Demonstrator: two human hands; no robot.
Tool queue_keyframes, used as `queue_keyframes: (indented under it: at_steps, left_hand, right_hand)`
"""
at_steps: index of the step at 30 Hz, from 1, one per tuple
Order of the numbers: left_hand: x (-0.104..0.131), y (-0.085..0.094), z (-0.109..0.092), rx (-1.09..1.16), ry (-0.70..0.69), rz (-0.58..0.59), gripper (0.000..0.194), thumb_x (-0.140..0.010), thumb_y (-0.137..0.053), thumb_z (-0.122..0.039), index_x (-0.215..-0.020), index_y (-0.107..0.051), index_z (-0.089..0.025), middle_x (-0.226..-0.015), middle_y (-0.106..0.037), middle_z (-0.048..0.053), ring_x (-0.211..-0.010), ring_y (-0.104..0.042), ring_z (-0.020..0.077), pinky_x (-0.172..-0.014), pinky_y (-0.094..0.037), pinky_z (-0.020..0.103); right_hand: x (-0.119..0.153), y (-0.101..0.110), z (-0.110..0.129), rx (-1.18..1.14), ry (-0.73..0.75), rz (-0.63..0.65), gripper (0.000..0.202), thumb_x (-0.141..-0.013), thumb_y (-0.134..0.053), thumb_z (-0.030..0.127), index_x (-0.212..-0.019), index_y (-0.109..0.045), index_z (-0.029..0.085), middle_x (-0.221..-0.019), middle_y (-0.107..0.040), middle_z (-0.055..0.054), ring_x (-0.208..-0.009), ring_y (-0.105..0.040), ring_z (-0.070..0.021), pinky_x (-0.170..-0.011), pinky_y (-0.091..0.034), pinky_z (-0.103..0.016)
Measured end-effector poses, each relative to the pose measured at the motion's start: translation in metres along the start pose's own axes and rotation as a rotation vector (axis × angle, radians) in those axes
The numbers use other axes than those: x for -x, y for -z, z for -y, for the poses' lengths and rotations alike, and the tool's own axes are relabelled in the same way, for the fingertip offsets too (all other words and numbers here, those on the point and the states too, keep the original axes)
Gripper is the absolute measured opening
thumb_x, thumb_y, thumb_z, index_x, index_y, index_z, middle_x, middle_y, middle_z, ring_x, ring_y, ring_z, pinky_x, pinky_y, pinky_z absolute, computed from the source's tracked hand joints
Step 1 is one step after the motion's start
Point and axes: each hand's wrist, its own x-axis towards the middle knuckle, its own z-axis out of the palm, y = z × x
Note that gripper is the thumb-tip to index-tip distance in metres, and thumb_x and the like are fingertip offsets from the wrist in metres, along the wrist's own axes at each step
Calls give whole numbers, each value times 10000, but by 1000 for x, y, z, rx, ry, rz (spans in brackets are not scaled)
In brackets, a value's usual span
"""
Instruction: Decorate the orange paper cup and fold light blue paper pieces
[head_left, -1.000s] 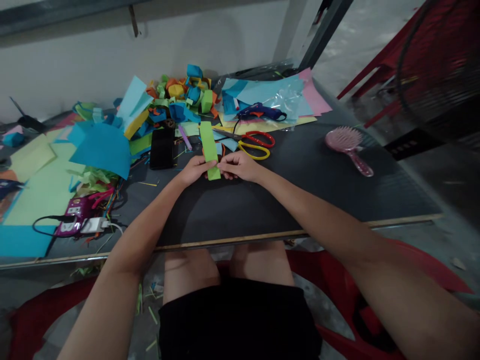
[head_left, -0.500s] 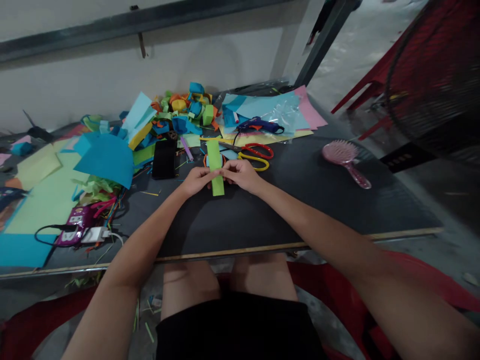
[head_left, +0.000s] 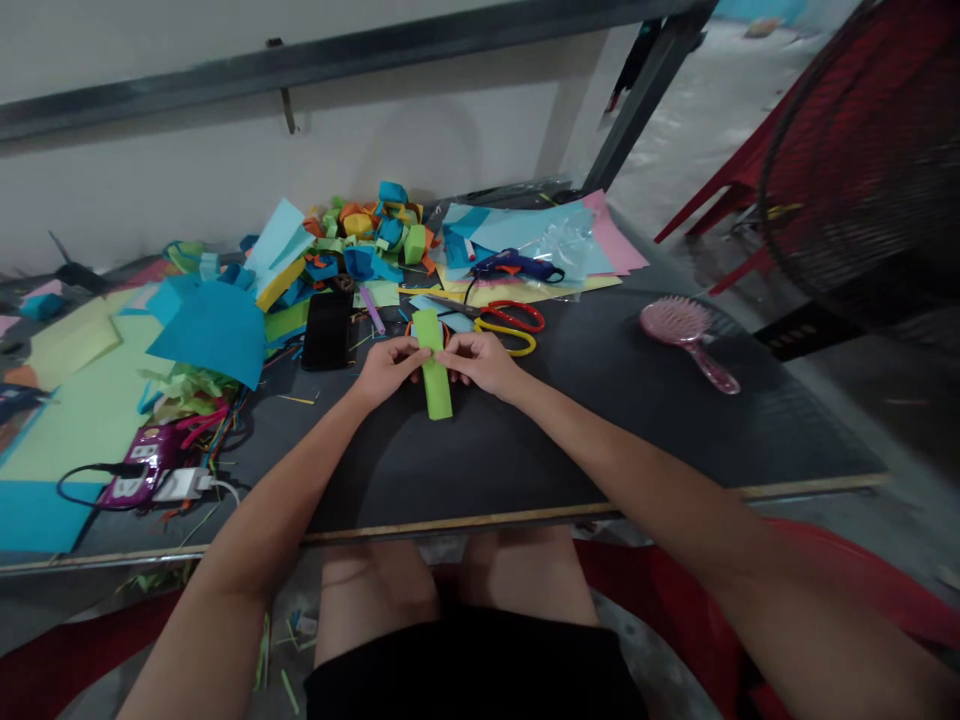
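Between my two hands is a light green paper strip (head_left: 436, 388), its long side running away from me above the dark tabletop. My left hand (head_left: 390, 368) pinches the strip's left edge, thumb on top. From the right, my right hand (head_left: 480, 362) grips the opposite edge, the two thumbs nearly meeting at the middle. Behind the strip, a small orange and blue piece shows only in part. Scissors (head_left: 510, 328) with one red and one yellow handle lie just beyond my right hand. A black phone (head_left: 327, 330) rests beyond my left hand.
Folded paper pieces (head_left: 367, 235) are heaped at the back. A blue glue gun (head_left: 521, 265) lies on coloured sheets (head_left: 611, 240). A pink hairbrush (head_left: 686, 328) is at right, a purple power strip (head_left: 146, 460) with cables at left. A fan (head_left: 862, 160) stands beyond the table's right edge.
The head view has shifted slightly, so the table sits lower in the picture. The green strip has tilted a little and slid toward me; both hands still hold it.
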Motion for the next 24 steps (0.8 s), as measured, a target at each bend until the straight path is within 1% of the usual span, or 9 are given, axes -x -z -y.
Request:
queue_keyframes:
  at_steps: [3, 7, 9, 11, 14, 16, 19, 21, 24]
  left_hand:
    - [-1, 1, 3, -6, -9, -28, 420, -766, -675, -561, -737, -639, -144, -543, -563, -26, -464, -489, 70, -467, -375, 198]
    - [-1, 3, 5, -95, -22, 11, 431, -777, -658, -561, -689, -649, -139, -560, -578, -9, -506, -501, 81, -490, -380, 201]
    - [-1, 4, 4, -98, 0, 15, 443, -756, -668, -578, -691, -646, -140, -580, -590, -8, -508, -509, 81, -485, -375, 199]
    - [0, 3, 2, -68, 19, 8, 460, -736, -675, -598, -690, -633, -142, -596, -592, -12, -498, -510, 77, -475, -368, 196]
    - [1, 4, 2, -51, 29, -6, 466, -770, -636, -606, -705, -630, -145, -558, -559, -25, -474, -488, 70, -456, -337, 192]
    - [2, 5, 2, -86, 36, -11, 456, -801, -610, -593, -725, -646, -144, -527, -544, -30, -461, -467, 69, -455, -322, 193]
    - [4, 6, 1, -106, 34, -3, 442, -798, -624, -575, -716, -658, -142, -540, -570, -17, -484, -487, 79, -490, -358, 203]
    - [5, 6, 1, -99, 33, 0, 440, -790, -637, -569, -685, -650, -142, -550, -581, -11, -496, -504, 84, -507, -374, 207]
    - [5, 5, 0, -109, 36, -9, 438, -793, -638, -559, -655, -641, -143, -522, -569, -16, -474, -492, 77, -492, -356, 201]
  right_hand:
    - [1, -2, 4, 3, -43, 18, 380, -632, -800, 479, -605, -583, 168, -498, -584, 22, -394, -476, -68, -364, -349, -191]
    - [-1, -7, 8, -31, -103, -25, 422, -625, -777, 540, -592, -563, 178, -484, -568, 25, -394, -506, -90, -335, -343, -195]
    - [-3, -8, 9, -24, -95, -39, 423, -634, -771, 543, -589, -557, 181, -467, -551, 30, -385, -501, -90, -335, -343, -196]
    - [-5, -9, 10, -23, -70, -22, 422, -631, -777, 534, -577, -548, 184, -459, -543, 33, -380, -487, -85, -341, -338, -195]
    - [-6, -10, 10, -40, -75, 15, 439, -636, -766, 541, -534, -526, 187, -454, -540, 26, -375, -459, -79, -341, -317, -198]
    - [-6, -12, 9, -44, -110, -3, 457, -641, -755, 552, -507, -505, 193, -440, -524, 23, -376, -448, -85, -334, -303, -206]
    - [-6, -15, 8, -67, -136, -60, 452, -640, -755, 565, -534, -505, 203, -461, -525, 25, -384, -449, -97, -323, -292, -220]
    - [-6, -16, 6, -72, -119, -95, 428, -650, -750, 575, -587, -538, 209, -489, -532, 28, -386, -445, -100, -320, -291, -229]
    - [-5, -16, 4, -48, -71, -122, 421, -686, -725, 598, -617, -555, 219, -484, -504, 35, -378, -426, -97, -331, -309, -238]
